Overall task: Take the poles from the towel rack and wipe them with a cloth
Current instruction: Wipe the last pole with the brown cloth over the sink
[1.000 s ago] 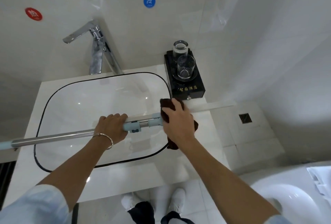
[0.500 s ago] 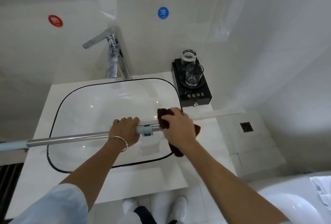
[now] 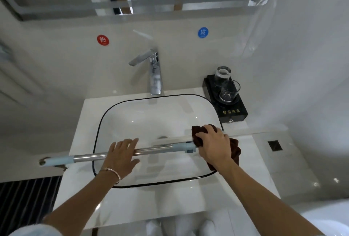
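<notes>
Wiping pole (image 3: 153, 149) with cloth (image 3: 235, 150) gripped in right hand (image 3: 213, 147), steadying with flat open left hand (image 3: 121, 154), probably needs sliding leftward next

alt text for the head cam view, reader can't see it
A person's right hand grips a brown cloth around a metal pole held over a white sink, while the left hand rests on the pole. Two glasses stand on a black stand.

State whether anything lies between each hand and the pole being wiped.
Yes: the brown cloth sits between the right hand and the pole, bunched over it beside the blue collar. The left hand rests directly on the bare metal, with nothing between.
</notes>
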A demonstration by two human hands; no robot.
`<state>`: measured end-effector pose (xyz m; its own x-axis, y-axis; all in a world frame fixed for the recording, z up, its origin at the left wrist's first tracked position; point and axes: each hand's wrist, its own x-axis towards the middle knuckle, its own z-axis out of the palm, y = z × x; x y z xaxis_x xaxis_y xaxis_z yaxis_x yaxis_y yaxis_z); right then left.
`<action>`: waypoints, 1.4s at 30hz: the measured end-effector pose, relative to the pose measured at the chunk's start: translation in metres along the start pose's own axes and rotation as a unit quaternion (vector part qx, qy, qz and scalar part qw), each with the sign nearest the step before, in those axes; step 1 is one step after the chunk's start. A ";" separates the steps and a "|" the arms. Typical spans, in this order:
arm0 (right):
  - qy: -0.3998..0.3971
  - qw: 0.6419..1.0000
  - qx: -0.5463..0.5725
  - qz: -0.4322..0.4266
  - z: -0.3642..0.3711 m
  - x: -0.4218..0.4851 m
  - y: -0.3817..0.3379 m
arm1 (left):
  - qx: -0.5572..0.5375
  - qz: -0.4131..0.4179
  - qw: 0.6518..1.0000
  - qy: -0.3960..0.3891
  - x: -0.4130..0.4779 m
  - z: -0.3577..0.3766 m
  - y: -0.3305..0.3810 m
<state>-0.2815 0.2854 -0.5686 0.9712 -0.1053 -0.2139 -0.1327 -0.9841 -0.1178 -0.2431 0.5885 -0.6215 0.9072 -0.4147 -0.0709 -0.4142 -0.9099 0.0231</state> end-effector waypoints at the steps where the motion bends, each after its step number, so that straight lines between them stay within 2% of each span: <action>1: 0.010 1.000 -0.001 0.006 0.001 -0.001 -0.001 | 0.004 -0.011 1.000 -0.018 -0.008 -0.001 -0.011; 4: 0.015 1.000 -0.009 0.021 0.002 -0.005 -0.007 | 0.036 0.022 0.999 -0.014 -0.019 0.006 -0.020; 6: 0.002 0.999 0.032 0.036 -0.002 -0.001 -0.009 | 0.055 0.024 0.998 -0.026 -0.016 0.005 -0.016; 8: 0.007 0.985 0.156 0.076 -0.021 0.003 -0.007 | 0.048 0.015 0.998 -0.048 -0.013 -0.005 -0.012; 10: 0.056 0.949 0.289 0.114 -0.043 0.002 -0.004 | 0.031 -0.036 0.995 -0.090 -0.010 -0.010 -0.014; 12: 0.106 0.929 0.334 0.115 -0.056 -0.003 -0.007 | -0.029 -0.040 0.989 -0.137 -0.005 -0.013 -0.018; 14: 0.112 0.939 0.311 0.095 -0.057 -0.009 -0.017 | -0.098 -0.013 0.974 -0.203 0.002 -0.018 -0.023; 17: 0.068 0.963 0.249 0.076 -0.032 -0.014 -0.033 | -0.146 0.017 0.950 -0.275 0.014 -0.024 -0.030; 19: 0.049 0.976 0.199 0.072 -0.012 -0.015 -0.042 | -0.139 0.009 0.958 -0.249 0.017 -0.029 -0.034; 22: 0.050 0.980 0.177 0.079 -0.002 -0.014 -0.049 | -0.056 0.021 0.987 -0.152 0.011 -0.031 -0.031; 24: 0.044 0.980 0.172 0.086 -0.003 -0.011 -0.051 | -0.041 0.019 0.993 -0.107 0.004 -0.025 -0.026; 33: 0.047 0.989 0.106 0.091 0.013 -0.011 -0.074 | -0.029 -0.049 0.988 -0.141 0.006 -0.016 -0.026; 38: 0.086 0.990 0.067 0.094 0.015 -0.010 -0.081 | -0.013 -0.041 0.992 -0.120 0.011 -0.012 -0.023; 40: 0.099 0.992 0.051 0.056 0.018 -0.015 -0.097 | -0.007 -0.034 0.993 -0.110 0.010 -0.010 -0.023; 42: 0.091 0.995 0.029 -0.017 0.027 -0.027 -0.123 | -0.010 -0.028 0.994 -0.109 0.012 -0.009 -0.021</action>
<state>-0.2968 0.4128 -0.5746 0.9943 -0.1021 -0.0297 -0.1058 -0.9782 -0.1789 -0.2223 0.6028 -0.6135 0.8899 -0.3542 -0.2876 -0.3607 -0.9321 0.0318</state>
